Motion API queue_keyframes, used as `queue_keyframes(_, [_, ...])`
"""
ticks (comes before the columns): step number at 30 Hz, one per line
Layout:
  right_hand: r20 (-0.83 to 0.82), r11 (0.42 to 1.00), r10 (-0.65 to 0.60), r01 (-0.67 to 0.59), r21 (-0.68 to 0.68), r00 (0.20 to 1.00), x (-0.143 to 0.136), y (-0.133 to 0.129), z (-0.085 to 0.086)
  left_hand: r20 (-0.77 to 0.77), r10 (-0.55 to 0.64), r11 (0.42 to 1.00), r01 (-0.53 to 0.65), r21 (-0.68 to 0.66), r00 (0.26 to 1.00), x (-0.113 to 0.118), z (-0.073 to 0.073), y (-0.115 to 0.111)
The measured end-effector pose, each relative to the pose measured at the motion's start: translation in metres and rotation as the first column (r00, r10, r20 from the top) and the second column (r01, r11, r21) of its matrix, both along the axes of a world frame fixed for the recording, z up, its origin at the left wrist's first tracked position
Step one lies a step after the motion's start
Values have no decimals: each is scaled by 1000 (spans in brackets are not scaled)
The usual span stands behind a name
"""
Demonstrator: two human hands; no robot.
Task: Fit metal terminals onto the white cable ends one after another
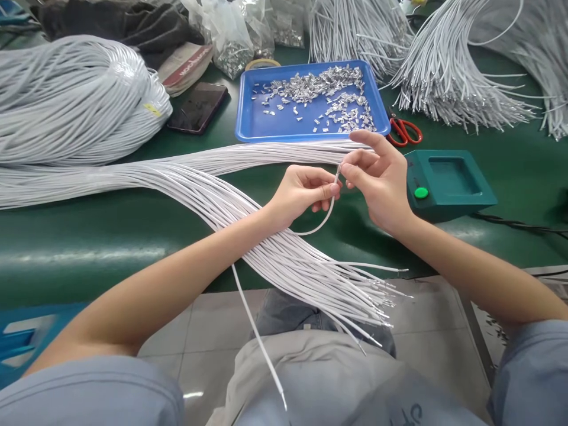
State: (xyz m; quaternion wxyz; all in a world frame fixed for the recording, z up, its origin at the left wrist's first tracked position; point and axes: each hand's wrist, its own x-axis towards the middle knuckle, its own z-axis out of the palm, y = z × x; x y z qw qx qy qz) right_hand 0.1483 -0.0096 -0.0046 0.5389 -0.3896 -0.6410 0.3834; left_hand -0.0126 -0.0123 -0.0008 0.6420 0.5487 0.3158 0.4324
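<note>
A white wire (327, 218) curves up from the bundle, and my left hand (306, 188) pinches it near its tip between thumb and fingers. My right hand (377, 174) meets that tip, its thumb and forefinger closed on a small metal terminal (339, 169) at the wire end; the other fingers are raised. Whether the terminal is fully on the wire I cannot tell. Below my left forearm a thick bundle of white wires (284, 254) runs over the table edge, with bare metal ends toward my lap. One wire (257, 334) hangs apart from it.
Beyond my hands lies a blue tray (266, 124) of loose metal terminals. Red-handled snips (404, 132) and a green device (450, 180) with a lit button are at right. A phone (198, 107), a large wire coil (75, 100), bags of terminals (233, 44) and more wire bundles (448, 71) surround them.
</note>
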Motion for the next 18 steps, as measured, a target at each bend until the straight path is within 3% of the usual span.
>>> queue_keyframes(4, [33, 999, 34, -34, -1, 999, 2, 0, -1, 18, 3, 1000, -4, 16, 1000, 0, 0, 0])
queue_keyframes(10, [32, 998, -19, 17, 58, 999, 3, 1, -3, 7, 29, 999, -29, 13, 1000, 0, -1, 1])
queue_keyframes(18, [-5, 999, 45, -45, 27, 999, -1, -1, 0, -28, -1, 998, 2, 65, 1000, 0, -2, 1])
